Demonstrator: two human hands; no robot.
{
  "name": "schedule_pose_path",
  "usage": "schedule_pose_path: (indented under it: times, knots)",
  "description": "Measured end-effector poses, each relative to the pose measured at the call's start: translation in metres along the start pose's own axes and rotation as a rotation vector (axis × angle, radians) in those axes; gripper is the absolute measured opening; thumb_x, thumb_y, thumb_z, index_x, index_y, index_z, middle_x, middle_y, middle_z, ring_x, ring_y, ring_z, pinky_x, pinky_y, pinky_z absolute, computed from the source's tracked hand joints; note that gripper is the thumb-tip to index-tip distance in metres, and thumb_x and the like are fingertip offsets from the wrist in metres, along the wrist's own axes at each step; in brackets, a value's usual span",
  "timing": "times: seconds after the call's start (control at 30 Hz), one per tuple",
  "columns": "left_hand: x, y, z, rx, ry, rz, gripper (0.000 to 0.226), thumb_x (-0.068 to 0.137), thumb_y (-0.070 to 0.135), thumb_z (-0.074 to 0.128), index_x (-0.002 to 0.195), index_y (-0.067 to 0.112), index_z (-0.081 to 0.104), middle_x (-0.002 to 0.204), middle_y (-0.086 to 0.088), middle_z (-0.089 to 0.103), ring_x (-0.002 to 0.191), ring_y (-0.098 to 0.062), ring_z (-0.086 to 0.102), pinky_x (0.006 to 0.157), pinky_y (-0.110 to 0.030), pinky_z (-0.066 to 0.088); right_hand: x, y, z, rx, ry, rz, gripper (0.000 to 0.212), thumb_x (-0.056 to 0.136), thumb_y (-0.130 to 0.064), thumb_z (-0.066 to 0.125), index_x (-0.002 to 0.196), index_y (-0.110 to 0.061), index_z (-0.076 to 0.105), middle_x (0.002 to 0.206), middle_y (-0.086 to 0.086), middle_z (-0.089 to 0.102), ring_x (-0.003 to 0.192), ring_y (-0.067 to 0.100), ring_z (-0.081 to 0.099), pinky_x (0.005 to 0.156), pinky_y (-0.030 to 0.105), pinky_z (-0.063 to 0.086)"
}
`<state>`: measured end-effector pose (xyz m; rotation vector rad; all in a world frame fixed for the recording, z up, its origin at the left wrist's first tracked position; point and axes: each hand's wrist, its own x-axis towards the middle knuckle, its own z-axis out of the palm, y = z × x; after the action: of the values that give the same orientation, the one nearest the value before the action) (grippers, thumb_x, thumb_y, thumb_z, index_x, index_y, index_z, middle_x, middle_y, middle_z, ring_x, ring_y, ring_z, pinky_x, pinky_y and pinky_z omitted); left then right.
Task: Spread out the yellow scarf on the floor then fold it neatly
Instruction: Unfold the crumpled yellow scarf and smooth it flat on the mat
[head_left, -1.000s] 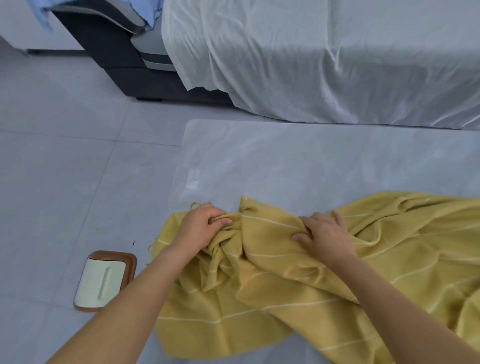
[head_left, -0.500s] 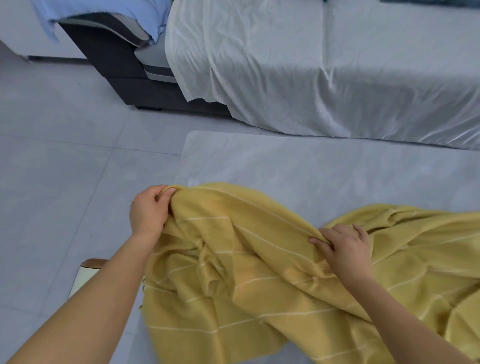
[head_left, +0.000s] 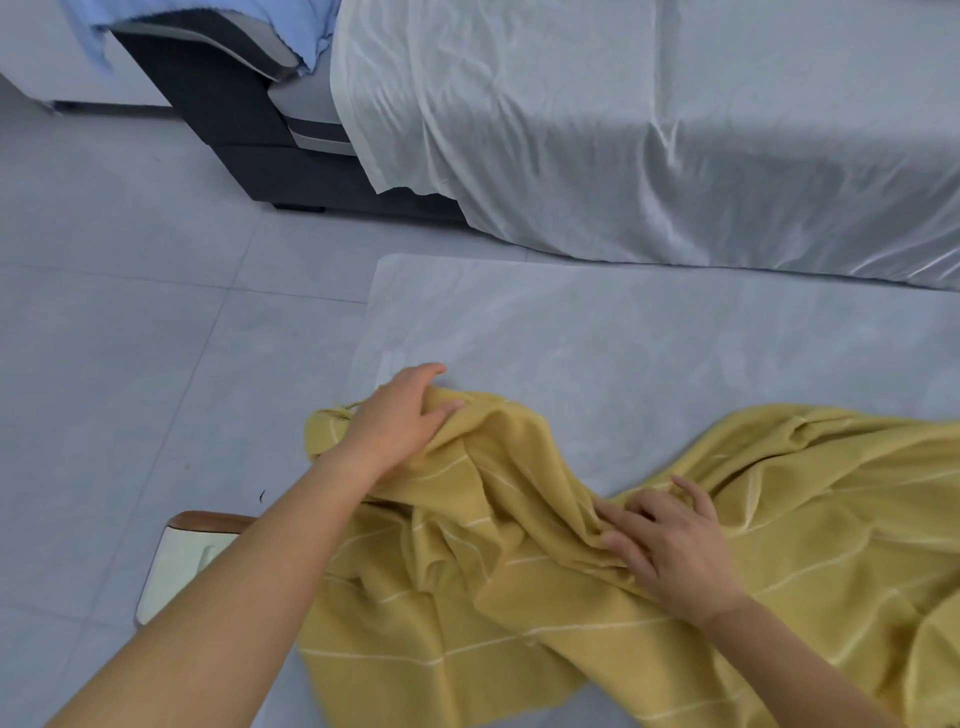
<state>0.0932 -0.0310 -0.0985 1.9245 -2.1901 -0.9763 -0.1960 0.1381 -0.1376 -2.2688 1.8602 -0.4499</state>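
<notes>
Obs.: yellow scarf with thin pale stripes lies rumpled, not yet flat, mostly on a pale grey mat; its left corner reaches the mat's left edge, next to the tiled floor. The cloth runs from that corner across to the right border of the view and down to the lower border, heaped in folds between the two hands. Left hand: palm down on the far left corner, fingers curled over a bunch of the fabric and gripping it, thumb pressed into the cloth. Right hand: lies on a ridge of folds near the middle, fingers spread and fairly straight, pressing down (whether thumb and forefinger also nip the fold, cannot tell). Hands are well apart. Surroundings: a white sheet drapes over furniture beyond the mat, with a dark base at its left end and a light blue cloth above it. A white item with a brown rim sits on the tiles, partly hidden by the left forearm.
</notes>
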Motion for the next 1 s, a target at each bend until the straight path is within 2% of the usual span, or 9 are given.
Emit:
schedule_pose_path:
  times: [0.17,0.27,0.33,0.43,0.53,0.63,0.7,0.83,1.0]
  knots:
    - [-0.010,0.019,0.015,0.051,-0.185,0.066,0.110,0.059,0.058,0.078,0.147,0.029,0.018,0.152,0.004,0.024,0.138,-0.015,0.026,0.111,-0.037,0.027,0.030,-0.007,-0.005,0.062,0.038,0.289,0.064,0.092,-0.063,0.022,0.108,-0.024,0.069,0.092,-0.002,0.060,0.087,0.020,0.062,0.101,0.050,0.032]
    - [-0.017,0.012,0.023,0.102,-0.220,-0.003,0.128,0.049,0.069,0.075,0.148,0.030,0.005,0.157,0.001,0.009,0.143,-0.017,0.010,0.115,-0.043,0.020,0.048,-0.012,-0.003,0.090,-0.130,0.342,0.079,0.082,-0.076,0.017,0.130,-0.024,0.053,0.117,0.002,0.056,0.113,0.021,0.053,0.109,0.051,0.022]
    - [-0.022,0.009,0.025,0.062,-0.123,-0.052,0.127,0.048,0.077,0.067,0.148,0.027,0.008,0.156,0.002,0.016,0.142,-0.020,0.015,0.114,-0.043,0.021,0.063,-0.020,0.001,0.166,-0.225,0.390,0.084,0.078,-0.077,0.016,0.142,-0.025,0.037,0.135,0.001,0.046,0.127,0.019,0.041,0.113,0.048,0.013]
    - [-0.027,0.005,0.028,0.051,0.027,-0.066,0.120,0.054,0.083,0.058,0.148,0.023,0.014,0.154,0.002,0.021,0.141,-0.021,0.017,0.115,-0.039,0.018,0.087,-0.040,0.007,0.361,-0.293,0.489,0.059,0.095,-0.053,0.022,0.148,-0.028,0.018,0.136,0.000,0.049,0.127,0.022,0.042,0.113,0.047,0.018]
    - [-0.037,0.001,0.033,0.059,0.004,-0.103,0.131,0.047,0.090,0.048,0.149,0.020,0.007,0.156,-0.003,0.016,0.142,-0.021,0.015,0.115,-0.038,0.017,0.111,-0.059,0.009,0.517,-0.232,0.596,0.049,0.100,-0.037,0.025,0.148,-0.028,0.018,0.122,0.008,0.060,0.115,0.032,0.051,0.099,0.043,0.037]
    - [-0.049,0.002,0.034,-0.206,0.085,-0.204,0.109,0.066,0.074,0.057,0.147,0.015,0.016,0.144,0.000,0.040,0.134,-0.021,0.034,0.105,-0.033,0.031,0.139,-0.073,0.013,0.690,-0.208,0.752,0.050,0.097,-0.040,0.040,0.142,-0.019,0.035,0.135,0.006,0.052,0.124,0.026,0.047,0.103,0.037,0.036]
    - [-0.053,0.000,0.034,-0.413,0.242,-0.292,0.081,0.077,0.064,0.051,0.138,0.013,0.036,0.117,0.007,0.057,0.118,-0.022,0.051,0.090,-0.028,0.037,0.152,-0.078,0.018,0.670,-0.353,0.781,0.058,0.087,-0.049,0.055,0.133,-0.015,0.047,0.133,0.005,0.053,0.122,0.023,0.048,0.104,0.037,0.037]
    - [-0.049,-0.006,0.032,-0.530,0.439,-0.315,0.040,0.090,0.046,0.051,0.112,0.014,0.058,0.076,0.006,0.059,0.077,-0.011,0.058,0.073,-0.031,0.043,0.160,-0.084,0.027,0.665,-0.618,0.726,0.057,0.064,-0.057,0.075,0.096,-0.011,0.067,0.091,-0.002,0.066,0.096,0.021,0.062,0.093,0.043,0.047]
    - [-0.040,-0.014,0.027,-0.434,0.426,-0.217,0.021,0.083,0.044,0.063,0.092,0.025,0.063,0.082,0.004,0.056,0.077,-0.017,0.057,0.078,-0.041,0.050,0.157,-0.092,0.034,0.750,-0.535,0.645,0.028,0.053,-0.054,0.074,0.064,-0.030,0.063,0.060,-0.018,0.057,0.073,0.008,0.052,0.093,0.044,0.043]
